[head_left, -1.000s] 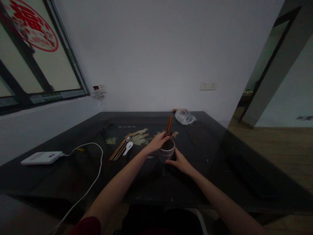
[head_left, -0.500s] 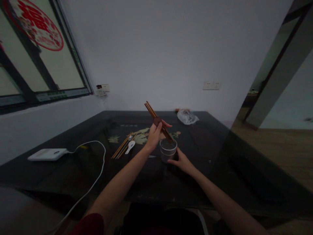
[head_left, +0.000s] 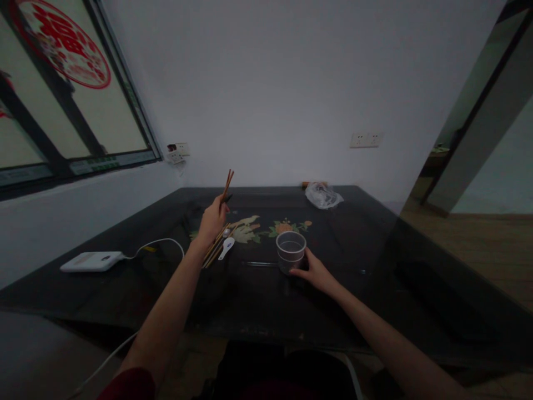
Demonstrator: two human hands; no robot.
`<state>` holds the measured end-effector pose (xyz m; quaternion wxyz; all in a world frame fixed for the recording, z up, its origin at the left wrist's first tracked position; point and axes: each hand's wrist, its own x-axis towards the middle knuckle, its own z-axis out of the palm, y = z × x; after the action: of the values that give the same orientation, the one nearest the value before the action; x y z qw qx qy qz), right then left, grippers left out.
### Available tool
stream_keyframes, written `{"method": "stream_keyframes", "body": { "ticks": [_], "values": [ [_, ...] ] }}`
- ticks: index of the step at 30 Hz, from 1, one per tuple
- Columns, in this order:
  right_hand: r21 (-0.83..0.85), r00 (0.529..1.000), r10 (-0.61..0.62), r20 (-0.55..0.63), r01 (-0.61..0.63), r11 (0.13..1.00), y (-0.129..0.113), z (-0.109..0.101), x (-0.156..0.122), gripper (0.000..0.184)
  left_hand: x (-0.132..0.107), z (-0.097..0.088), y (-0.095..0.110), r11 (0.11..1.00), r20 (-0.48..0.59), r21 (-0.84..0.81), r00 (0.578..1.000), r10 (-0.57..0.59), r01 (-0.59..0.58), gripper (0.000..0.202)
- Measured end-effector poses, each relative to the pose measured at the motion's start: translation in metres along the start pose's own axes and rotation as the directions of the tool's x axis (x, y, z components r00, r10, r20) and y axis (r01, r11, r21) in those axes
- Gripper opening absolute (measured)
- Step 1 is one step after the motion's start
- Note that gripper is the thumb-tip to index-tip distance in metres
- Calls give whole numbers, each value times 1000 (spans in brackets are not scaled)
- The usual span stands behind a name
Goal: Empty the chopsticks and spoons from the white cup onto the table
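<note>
My left hand [head_left: 214, 219] is closed around a bundle of brown chopsticks [head_left: 227, 184], raised over the left part of the table with their tips pointing up. Beneath and beside that wrist lie several loose chopsticks [head_left: 213, 253], a metal spoon [head_left: 226, 233] and a white soup spoon [head_left: 226, 248]. A grey metal cup [head_left: 290, 253] stands upright on the table, with no utensils showing above its rim. My right hand [head_left: 313, 271] grips the cup's lower right side, thumb at the front and fingers partly hidden behind it.
The dark table [head_left: 258, 305] has a painted flower pattern. At its back lies a crumpled clear plastic bag [head_left: 322, 196]. A white power bank [head_left: 92, 261] with a white cable [head_left: 160, 241] is on the left. A long dark object [head_left: 441, 300] lies at the right.
My left hand has carried the chopsticks out of the cup, leftward, to above the loose chopsticks. My right hand stays on the cup.
</note>
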<state>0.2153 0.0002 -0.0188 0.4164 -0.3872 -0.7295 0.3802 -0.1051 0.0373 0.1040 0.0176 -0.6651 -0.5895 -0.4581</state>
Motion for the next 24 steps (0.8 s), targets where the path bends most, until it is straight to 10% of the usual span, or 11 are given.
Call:
{"method": "stream_keyframes", "body": {
  "ticks": [7, 24],
  "values": [
    [-11, 1000, 9, 0, -9, 1000, 1, -1, -1, 73, -25, 11, -84, 821, 80, 488, 922, -380, 296, 49],
    [-20, 999, 34, 36, -33, 999, -7, -3, -1, 67, -38, 36, -114, 707, 197, 670, 864, -463, 226, 51]
  ]
}}
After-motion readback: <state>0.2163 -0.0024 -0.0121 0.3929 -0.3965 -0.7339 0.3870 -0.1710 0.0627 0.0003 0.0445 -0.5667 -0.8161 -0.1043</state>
